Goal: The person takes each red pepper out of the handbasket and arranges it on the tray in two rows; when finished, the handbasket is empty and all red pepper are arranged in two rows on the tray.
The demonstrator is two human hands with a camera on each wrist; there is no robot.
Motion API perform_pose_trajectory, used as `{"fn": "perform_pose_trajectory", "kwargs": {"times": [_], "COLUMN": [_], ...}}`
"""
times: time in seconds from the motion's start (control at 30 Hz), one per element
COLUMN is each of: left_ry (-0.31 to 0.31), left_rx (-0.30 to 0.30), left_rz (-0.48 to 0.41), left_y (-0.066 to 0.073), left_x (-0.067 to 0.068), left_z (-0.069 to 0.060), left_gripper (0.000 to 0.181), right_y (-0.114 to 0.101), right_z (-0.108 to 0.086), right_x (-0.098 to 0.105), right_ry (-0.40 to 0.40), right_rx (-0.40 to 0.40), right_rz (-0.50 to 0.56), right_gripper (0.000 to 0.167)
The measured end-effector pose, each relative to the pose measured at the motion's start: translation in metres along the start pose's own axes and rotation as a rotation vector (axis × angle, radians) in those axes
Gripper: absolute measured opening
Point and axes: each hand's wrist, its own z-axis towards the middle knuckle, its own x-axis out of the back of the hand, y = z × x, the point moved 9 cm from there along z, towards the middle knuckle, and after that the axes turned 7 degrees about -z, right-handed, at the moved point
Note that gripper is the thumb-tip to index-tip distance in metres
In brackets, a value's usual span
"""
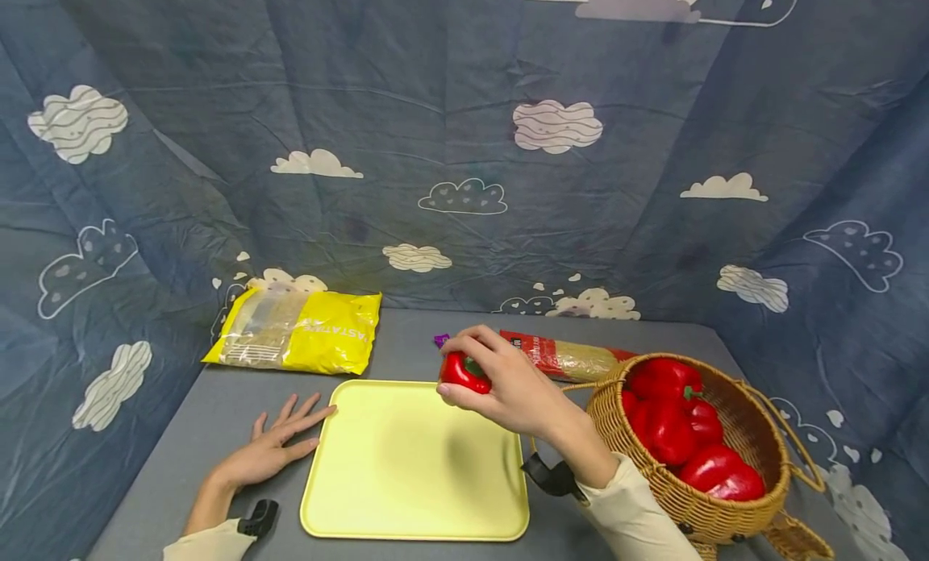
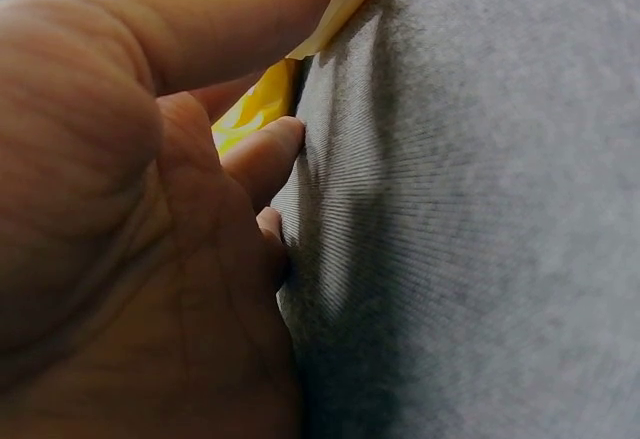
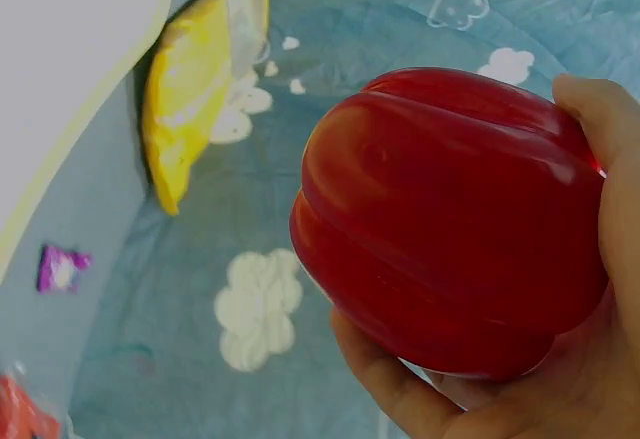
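My right hand (image 1: 511,380) grips a red bell pepper (image 1: 464,372) above the right rear corner of a yellow tray (image 1: 406,464). In the right wrist view the pepper (image 3: 450,219) fills the palm, with thumb and fingers around its sides. My left hand (image 1: 272,448) rests with spread, fairly straight fingers on the grey table, its fingertips at the tray's left edge. The left wrist view shows that hand (image 2: 150,189) with a finger against the tray rim (image 2: 345,4). Several red peppers (image 1: 664,424) lie in a wicker basket (image 1: 704,509) on the right.
A yellow pasta bag (image 1: 330,333) lies behind the tray at the left. Behind the tray on the right are a red pack of long noodles (image 1: 581,359) and a small purple item (image 1: 441,340). A blue cloud-patterned curtain (image 1: 348,118) hangs behind the table.
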Motion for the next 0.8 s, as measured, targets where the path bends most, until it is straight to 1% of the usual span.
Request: {"fn": "perform_pose_trajectory", "kwargs": {"times": [0.17,0.33,0.47,0.53,0.7,0.8], "left_ry": [-0.003,-0.007,0.002,0.007,0.008,0.007], "left_rx": [0.008,0.005,0.010,0.012,0.010,0.009], "left_rz": [0.005,-0.004,-0.004,-0.004,-0.004,-0.004], "left_y": [-0.003,-0.005,-0.004,-0.003,0.002,0.004], "left_x": [0.000,0.000,0.001,0.001,0.001,0.001], "left_z": [0.001,0.000,-0.001,-0.001,0.000,0.000], "left_gripper": [0.055,0.054,0.054,0.054,0.054,0.054], "right_y": [0.001,-0.002,-0.001,0.002,0.005,0.004], "right_z": [0.010,0.020,0.031,0.037,0.048,0.054], "right_x": [-0.026,-0.050,-0.069,-0.079,-0.104,-0.116], "right_ry": [-0.037,-0.079,-0.091,-0.100,-0.112,-0.115], "right_rx": [0.014,0.048,0.027,-0.004,-0.032,-0.016], "right_rz": [0.007,0.018,0.013,0.010,0.040,0.062], "right_gripper": [0.051,0.064,0.073,0.077,0.076,0.072]}}
